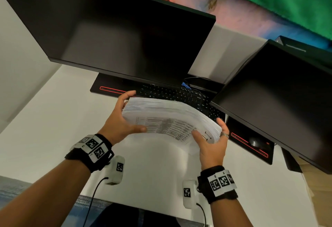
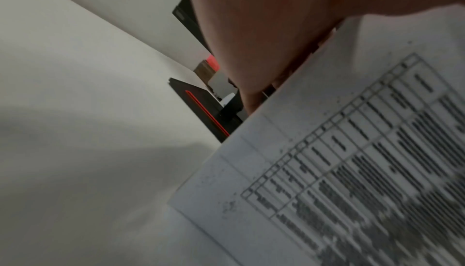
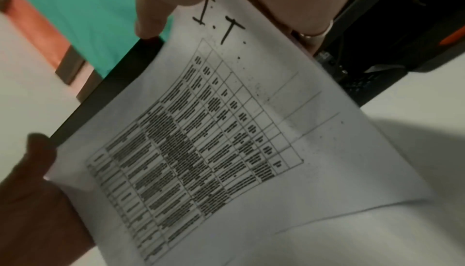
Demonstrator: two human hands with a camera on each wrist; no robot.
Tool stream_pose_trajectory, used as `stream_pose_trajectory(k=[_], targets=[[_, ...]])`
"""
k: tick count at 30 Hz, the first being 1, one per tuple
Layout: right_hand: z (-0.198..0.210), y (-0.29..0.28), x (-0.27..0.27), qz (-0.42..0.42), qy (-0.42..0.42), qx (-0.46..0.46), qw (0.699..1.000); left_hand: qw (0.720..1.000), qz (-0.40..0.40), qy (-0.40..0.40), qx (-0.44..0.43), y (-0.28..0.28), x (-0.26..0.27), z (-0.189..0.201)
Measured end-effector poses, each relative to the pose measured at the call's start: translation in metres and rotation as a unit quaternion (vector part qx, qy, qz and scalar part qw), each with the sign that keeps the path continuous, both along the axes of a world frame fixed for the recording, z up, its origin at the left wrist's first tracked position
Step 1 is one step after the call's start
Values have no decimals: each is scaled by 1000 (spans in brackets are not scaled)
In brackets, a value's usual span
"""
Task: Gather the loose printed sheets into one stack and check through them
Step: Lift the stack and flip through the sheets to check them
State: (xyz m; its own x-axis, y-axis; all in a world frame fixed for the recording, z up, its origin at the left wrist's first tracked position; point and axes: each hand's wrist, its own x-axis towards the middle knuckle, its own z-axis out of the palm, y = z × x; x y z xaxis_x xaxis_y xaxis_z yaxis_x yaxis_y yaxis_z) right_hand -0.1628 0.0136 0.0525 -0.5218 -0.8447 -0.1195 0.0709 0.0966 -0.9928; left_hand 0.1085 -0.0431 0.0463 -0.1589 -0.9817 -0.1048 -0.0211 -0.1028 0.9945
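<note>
The stack (image 1: 170,117) is thick, white, its edges fanned and bowed. It is held tilted above the worktop (image 1: 53,119). A blurred printed table with hand-drawn marks at 3 o'clock covers its near face.

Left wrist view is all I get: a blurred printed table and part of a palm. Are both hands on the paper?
Observer: Yes. The left hand grips the thick white stack of printed sheets at its left end; the right hand holds the right end.
Operator: Is the stack resting on the white desk?
Observer: No, the head view shows it lifted above the white desk, bowed upward, in front of the black keyboard.
Operator: Anything handwritten on the top sheet?
Observer: The right wrist view shows large black marks like "I.T." near the right thumb.
</note>
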Motion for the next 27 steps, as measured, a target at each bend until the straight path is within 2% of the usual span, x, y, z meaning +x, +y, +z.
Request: stream_pose_trajectory(k=[4,8,11,14,16,21,27], targets=[[-1,0,-4,16,10,3,1000,1000,20,14,6,-2,-5,-1],[4,-2,-8,20,4,15,1000,986,77,-136,-51,-3,-17,7],[8,5,-14,3,-4,-7,1000,986,84,-121,-80,1,-15,9],[7,16,-14,5,8,-11,1000,999,25,-11,-42,11,-5,3],[3,19,-12,0,18,-21,1000,998,36,23,-47,14,-8,2],[-1,15,-5,-88,10,-37,995,980,171,-1,-103,17,-29,5],[1,6,-9,-126,-32,-39,991,975,180,-29,-128,16,-29,5]])
